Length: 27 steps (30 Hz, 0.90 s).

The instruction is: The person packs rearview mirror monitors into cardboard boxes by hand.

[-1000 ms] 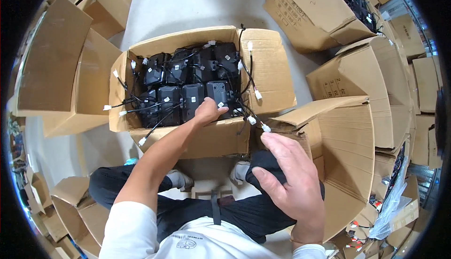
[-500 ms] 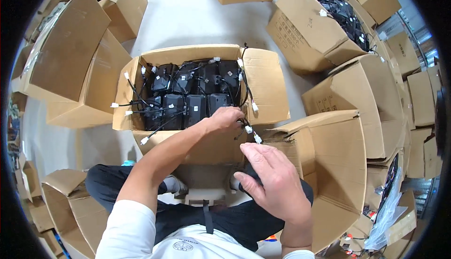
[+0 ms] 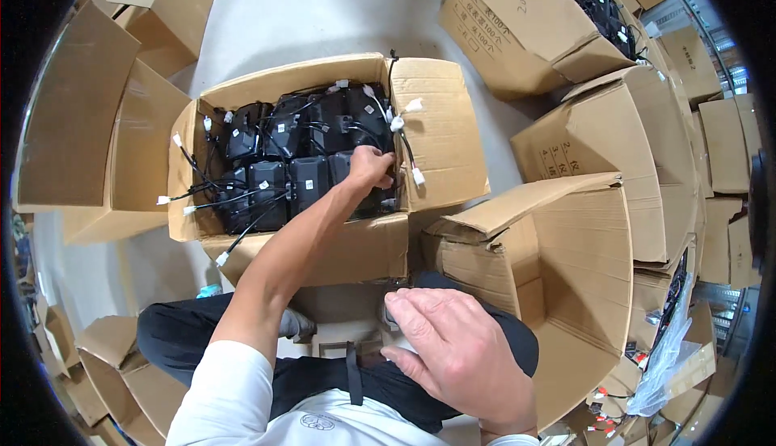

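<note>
My left hand [image 3: 372,168] reaches into the open cardboard box [image 3: 307,262] at its right inner side. Its fingers are curled over the end of the front row; what they hold is hidden. Black plastic units [image 3: 307,179] stand in two rows inside the box, each with black cables. White connectors [image 3: 222,258] on those cables hang over the left and front edges. A cable with a white connector [image 3: 418,177] lies on the right flap. My right hand [image 3: 465,349] hovers over my right knee, holding nothing, fingers stretched out and thumb apart.
An open carton [image 3: 582,276] stands right of the box, its inside showing. Behind it is a closed-sided carton [image 3: 598,159]. A carton filled with black cabled units [image 3: 517,33] is at the far right. Tall cartons [image 3: 73,122] stand on the left.
My left hand has moved from the box's front right corner inward along its right side. The connectors that hung there beside it are out of sight. My right hand has lowered slightly.
</note>
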Each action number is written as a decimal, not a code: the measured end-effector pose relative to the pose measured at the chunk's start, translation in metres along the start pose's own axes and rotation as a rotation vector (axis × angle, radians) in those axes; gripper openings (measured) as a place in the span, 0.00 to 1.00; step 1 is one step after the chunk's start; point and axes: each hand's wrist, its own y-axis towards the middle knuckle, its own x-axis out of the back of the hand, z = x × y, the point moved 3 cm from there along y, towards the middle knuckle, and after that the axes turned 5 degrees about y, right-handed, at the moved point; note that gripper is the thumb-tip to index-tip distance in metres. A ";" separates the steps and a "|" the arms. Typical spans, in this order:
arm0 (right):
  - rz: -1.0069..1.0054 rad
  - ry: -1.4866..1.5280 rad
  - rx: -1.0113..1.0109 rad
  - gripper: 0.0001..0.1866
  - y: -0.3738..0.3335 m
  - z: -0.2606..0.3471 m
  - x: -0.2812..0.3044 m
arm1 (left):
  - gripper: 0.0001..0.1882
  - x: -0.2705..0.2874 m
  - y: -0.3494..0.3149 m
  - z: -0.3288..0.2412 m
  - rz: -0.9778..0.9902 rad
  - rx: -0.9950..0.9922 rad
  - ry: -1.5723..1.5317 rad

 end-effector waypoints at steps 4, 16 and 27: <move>0.050 -0.015 -0.015 0.32 -0.002 -0.006 -0.002 | 0.15 0.001 0.003 -0.017 0.003 0.096 0.150; 0.041 -0.007 -0.013 0.30 -0.011 -0.007 0.000 | 0.30 0.000 -0.028 -0.047 -0.677 -1.182 1.287; 0.032 -0.031 0.065 0.28 -0.013 0.002 0.001 | 0.23 0.005 0.009 -0.029 -0.103 -0.908 1.305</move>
